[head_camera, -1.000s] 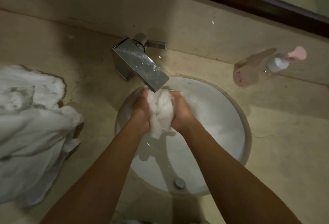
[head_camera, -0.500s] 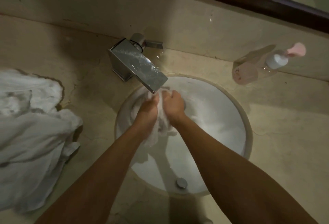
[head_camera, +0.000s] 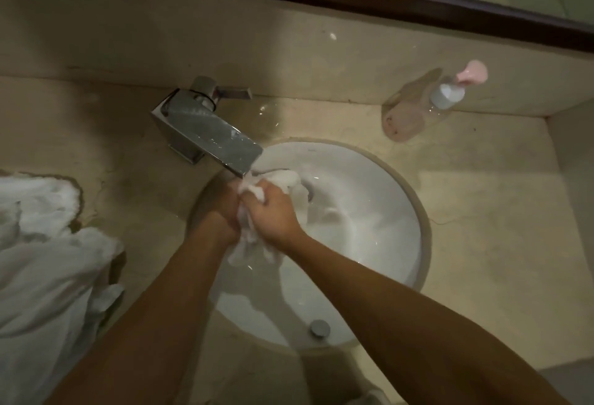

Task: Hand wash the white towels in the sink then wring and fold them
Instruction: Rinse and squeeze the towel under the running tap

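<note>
A small wet white towel (head_camera: 254, 243) is bunched between my two hands over the round white sink (head_camera: 379, 231), just under the spout of the square chrome faucet (head_camera: 209, 134). My left hand (head_camera: 218, 214) grips its left side with curled fingers. My right hand (head_camera: 273, 208) grips the right side, pressed against the left hand. Part of the towel sticks out above my fingers and part hangs below my wrists. More white towels (head_camera: 45, 269) lie in a heap on the counter at the left.
The beige stone counter (head_camera: 482, 211) surrounds the sink. A clear soap bottle (head_camera: 414, 115) with a pink pump lies on its side at the back right. A chrome drain plug (head_camera: 319, 329) sits in the near part of the basin. A dark-framed mirror runs along the wall.
My hands have come close together, squeezing the towel into a tighter bunch. The view has shifted, so the sink and faucet sit further right and lower in the frame.
</note>
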Available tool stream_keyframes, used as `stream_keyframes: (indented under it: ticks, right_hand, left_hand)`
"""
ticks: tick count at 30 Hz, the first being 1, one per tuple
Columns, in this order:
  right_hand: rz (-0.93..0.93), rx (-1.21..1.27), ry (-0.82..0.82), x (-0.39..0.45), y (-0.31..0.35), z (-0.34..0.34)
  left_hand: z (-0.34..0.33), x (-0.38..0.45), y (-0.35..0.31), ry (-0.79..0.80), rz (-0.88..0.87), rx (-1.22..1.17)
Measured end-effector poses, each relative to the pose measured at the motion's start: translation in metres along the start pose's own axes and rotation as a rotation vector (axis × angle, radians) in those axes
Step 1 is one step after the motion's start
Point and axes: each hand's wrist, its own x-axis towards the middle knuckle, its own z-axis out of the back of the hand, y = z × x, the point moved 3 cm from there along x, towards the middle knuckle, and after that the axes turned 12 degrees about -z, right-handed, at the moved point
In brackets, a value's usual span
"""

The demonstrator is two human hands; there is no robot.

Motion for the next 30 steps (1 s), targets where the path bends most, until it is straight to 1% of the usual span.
stream_keyframes:
  ticks: [1, 2, 3, 4, 5, 6, 7, 8, 9, 10, 12, 13, 16, 18, 20, 21, 22, 23, 24, 25, 26, 28, 29, 30]
  right_hand:
    - [-0.009, -0.021, -0.029, 0.009, -0.005, 0.003]
    - [-0.057, -0.051, -0.081, 0.015, -0.009, 0.008]
    - [-0.141, -0.006, -0.123, 0.022, -0.015, 0.014]
    - [-0.239, 0.150, -0.086, 0.029, -0.017, 0.021]
    - [-0.323, 0.362, 0.000, 0.033, -0.014, 0.027]
    - [-0.386, 0.591, 0.121, 0.033, -0.013, 0.030]
    - [-0.430, 0.790, 0.252, 0.028, -0.012, 0.032]
    - [-0.468, 0.964, 0.365, 0.017, -0.009, 0.038]
    - [-0.483, 1.089, 0.463, 0.013, -0.012, 0.042]
    - [-0.488, 1.135, 0.527, 0.010, -0.016, 0.045]
    - [-0.502, 1.071, 0.627, 0.006, -0.021, 0.044]
    - [-0.544, 1.007, 0.625, 0.006, -0.023, 0.040]
    - [-0.633, 0.813, 0.511, 0.007, -0.032, 0.029]
    - [-0.636, 0.874, 0.517, 0.004, -0.036, 0.029]
    - [-0.548, 1.009, 0.638, -0.002, -0.031, 0.033]
    - [-0.530, 1.035, 0.707, -0.007, -0.026, 0.037]
    - [-0.522, 0.983, 0.723, -0.010, -0.024, 0.037]
    - [-0.476, 0.848, 0.679, -0.010, -0.024, 0.035]
    - [-0.391, 0.661, 0.598, -0.011, -0.021, 0.034]
    - [-0.293, 0.484, 0.478, -0.010, -0.016, 0.031]
    - [-0.194, 0.358, 0.396, -0.009, -0.011, 0.029]
    - [-0.091, 0.269, 0.320, -0.010, 0.004, 0.029]
    - [-0.087, 0.261, 0.320, -0.009, 0.013, 0.031]
    - [-0.107, 0.252, 0.333, -0.008, 0.019, 0.034]
  left_hand:
    - [-0.002, -0.003, 0.001, 0.028, -0.013, 0.057]
    - [-0.007, -0.008, 0.003, 0.026, -0.041, 0.126]
    - [-0.010, -0.010, 0.006, 0.006, -0.082, 0.158]
    - [-0.010, -0.013, 0.008, -0.014, -0.116, 0.147]
    - [-0.009, -0.016, 0.009, -0.010, -0.153, 0.075]
    - [-0.004, -0.018, 0.007, -0.011, -0.171, -0.013]
    - [0.005, -0.023, 0.003, -0.014, -0.154, -0.132]
    - [0.017, -0.020, 0.003, -0.013, -0.099, -0.257]
    - [0.027, -0.018, 0.004, -0.019, -0.019, -0.374]
    - [0.035, -0.015, 0.004, -0.017, 0.041, -0.445]
    - [0.042, -0.009, 0.003, -0.042, 0.111, -0.458]
    - [0.038, -0.009, 0.003, -0.037, 0.125, -0.435]
    - [0.021, -0.016, 0.004, 0.002, 0.146, -0.365]
    - [0.015, -0.020, 0.002, 0.041, 0.180, -0.328]
    - [0.012, -0.023, -0.002, 0.160, 0.219, -0.271]
    - [0.012, -0.022, -0.003, 0.214, 0.235, -0.204]
    - [0.012, -0.022, -0.003, 0.248, 0.242, -0.138]
    - [0.012, -0.021, -0.004, 0.232, 0.232, -0.077]
    - [0.014, -0.017, -0.006, 0.194, 0.204, -0.019]
    - [0.014, -0.016, -0.010, 0.192, 0.181, -0.009]
    - [0.014, -0.013, -0.012, 0.176, 0.179, -0.029]
    - [0.008, -0.010, -0.021, 0.160, 0.134, -0.096]
    - [0.006, -0.008, -0.020, 0.103, 0.073, -0.063]
    - [0.006, -0.009, -0.020, 0.047, 0.000, 0.032]
